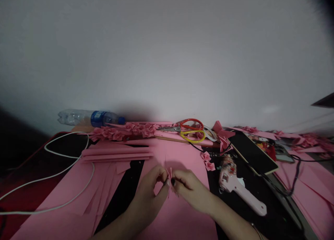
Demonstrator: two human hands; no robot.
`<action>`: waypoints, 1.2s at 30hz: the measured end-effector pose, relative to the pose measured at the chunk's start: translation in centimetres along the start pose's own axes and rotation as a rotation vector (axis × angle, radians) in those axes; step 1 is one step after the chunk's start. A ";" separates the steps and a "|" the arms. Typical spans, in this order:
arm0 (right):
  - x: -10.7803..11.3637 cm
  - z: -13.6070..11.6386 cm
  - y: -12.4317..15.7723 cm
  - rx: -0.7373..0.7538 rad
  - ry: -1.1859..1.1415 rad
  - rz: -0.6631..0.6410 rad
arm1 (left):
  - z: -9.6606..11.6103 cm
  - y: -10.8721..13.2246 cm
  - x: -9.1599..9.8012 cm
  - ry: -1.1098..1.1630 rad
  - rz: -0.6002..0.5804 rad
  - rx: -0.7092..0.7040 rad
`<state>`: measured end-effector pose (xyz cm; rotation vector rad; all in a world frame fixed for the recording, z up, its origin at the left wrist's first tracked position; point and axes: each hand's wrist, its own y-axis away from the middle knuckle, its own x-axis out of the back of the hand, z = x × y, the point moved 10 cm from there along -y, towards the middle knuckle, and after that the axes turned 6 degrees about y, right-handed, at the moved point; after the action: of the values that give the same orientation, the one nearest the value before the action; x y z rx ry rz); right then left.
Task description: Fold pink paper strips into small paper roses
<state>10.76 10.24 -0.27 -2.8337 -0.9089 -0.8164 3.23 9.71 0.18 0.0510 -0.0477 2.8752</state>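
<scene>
Between my two hands is a small piece of pink paper (pixel 170 174), folded and seen nearly edge-on. My left hand (pixel 153 186) pinches it from the left with thumb and forefinger. From the right, my right hand (pixel 191 188) grips the same piece with its fingertips. Both hands are just above a large pink paper sheet (pixel 180 219) lying on the black work surface. Part of the small piece is covered by my fingers, so its full shape is hidden.
Red-and-yellow-handled scissors (pixel 191 130), folded paper flowers (pixel 122 131) and a clear bottle (pixel 86 118) lie along the wall. On the right are a pink glue gun (pixel 242 193), small paper flowers (pixel 208 161) and a phone (pixel 252 151). White cable (pixel 39 179) loops over pink sheets (pixel 68 198) on the left.
</scene>
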 end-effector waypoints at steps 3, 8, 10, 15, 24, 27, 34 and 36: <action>-0.1 0.3 -0.1 -0.027 0.012 0.000 | 0.1 0.0 0.1 -0.008 0.004 -0.009; 0.2 0.1 0.0 0.009 0.065 0.035 | 0.5 -0.1 -0.1 -0.004 -0.008 -0.025; 0.3 0.2 0.1 0.001 0.076 0.051 | 0.7 -0.1 -0.2 -0.018 -0.014 -0.030; 0.3 0.0 0.1 0.032 0.065 0.062 | 0.7 -0.1 -0.1 -0.176 -0.024 -0.018; 0.4 -1.5 0.6 0.130 0.166 0.088 | 1.2 -0.2 0.3 -0.315 0.000 -0.019; 0.3 -1.7 0.6 0.146 0.203 0.089 | 1.2 -0.3 0.3 -0.352 -0.003 -0.011; 0.2 -1.5 0.6 0.127 0.224 0.077 | 1.2 -0.3 0.4 -0.342 -0.023 -0.002; 0.2 -1.4 0.6 0.118 0.229 0.072 | 1.2 -0.3 0.4 -0.337 -0.032 -0.003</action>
<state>10.54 9.59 1.09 -2.5898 -0.7910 -1.0155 2.98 10.02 1.35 0.5297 -0.1142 2.8017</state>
